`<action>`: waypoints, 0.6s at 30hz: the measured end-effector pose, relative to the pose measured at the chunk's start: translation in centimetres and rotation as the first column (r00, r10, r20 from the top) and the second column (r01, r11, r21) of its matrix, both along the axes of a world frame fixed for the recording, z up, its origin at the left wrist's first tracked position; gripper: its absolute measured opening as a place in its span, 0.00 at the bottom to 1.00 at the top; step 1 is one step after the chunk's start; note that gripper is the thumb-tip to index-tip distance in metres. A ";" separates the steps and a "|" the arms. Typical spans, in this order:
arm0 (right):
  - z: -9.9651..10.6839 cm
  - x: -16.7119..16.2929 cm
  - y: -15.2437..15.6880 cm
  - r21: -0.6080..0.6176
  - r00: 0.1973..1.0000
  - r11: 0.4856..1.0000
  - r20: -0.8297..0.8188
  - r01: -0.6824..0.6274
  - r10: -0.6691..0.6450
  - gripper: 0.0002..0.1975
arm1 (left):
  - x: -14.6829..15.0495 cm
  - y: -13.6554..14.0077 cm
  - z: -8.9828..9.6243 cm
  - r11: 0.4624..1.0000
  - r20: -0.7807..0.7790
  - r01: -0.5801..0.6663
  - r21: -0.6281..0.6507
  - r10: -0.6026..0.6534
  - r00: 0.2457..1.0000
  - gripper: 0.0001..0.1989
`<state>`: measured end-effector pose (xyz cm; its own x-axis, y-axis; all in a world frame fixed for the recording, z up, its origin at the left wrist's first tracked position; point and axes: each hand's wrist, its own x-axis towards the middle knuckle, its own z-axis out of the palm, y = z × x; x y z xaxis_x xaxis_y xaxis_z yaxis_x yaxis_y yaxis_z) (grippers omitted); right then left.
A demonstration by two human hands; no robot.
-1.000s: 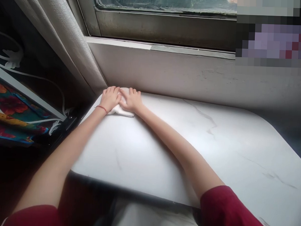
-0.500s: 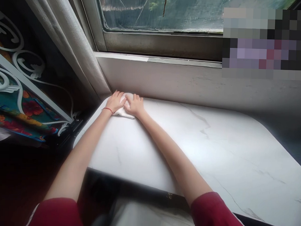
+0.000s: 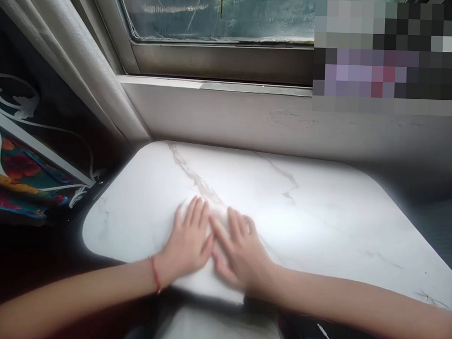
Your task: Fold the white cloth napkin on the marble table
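My left hand (image 3: 189, 237), with a red string bracelet at the wrist, lies flat near the front edge of a white marble-patterned tabletop (image 3: 321, 207). Beside it my right hand (image 3: 241, 249) also presses down, its fingers stretched out and apart. A white cloth (image 3: 216, 283) lies beneath both palms and shows below and between them. It blends with the white surface and is blurred, so its outline is hard to make out. The thumbs nearly meet over it.
A wall ledge and window frame (image 3: 222, 63) run along the table's back. At left hang a pale curtain (image 3: 85, 60) and white scrolled metalwork (image 3: 41, 143) with flowered fabric (image 3: 21, 177). A pixelated patch covers the upper right.
Both hands have drawn the cloth from the far left corner back toward me and rightward, to the front edge. The view has shifted slightly to the right.
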<state>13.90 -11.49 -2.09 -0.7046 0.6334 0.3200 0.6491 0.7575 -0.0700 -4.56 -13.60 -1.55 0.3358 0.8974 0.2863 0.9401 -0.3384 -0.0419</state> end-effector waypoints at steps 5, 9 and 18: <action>0.3 1.5 5.0 0.003 0.994 0.994 0.030 0.106 -0.106 0.39 | 2.4 7.0 0.6 0.993 -0.032 0.066 -0.098 -0.069 0.997 0.33; 0.2 3.4 12.5 -0.006 0.981 0.981 -0.006 0.196 -0.196 0.36 | 5.2 14.8 1.4 0.993 0.025 0.062 -0.099 -0.060 0.998 0.28; -0.5 11.7 23.1 -0.066 0.979 0.978 -0.041 0.196 -0.199 0.30 | 13.5 24.1 1.4 0.996 0.073 -0.072 -0.048 0.075 0.995 0.21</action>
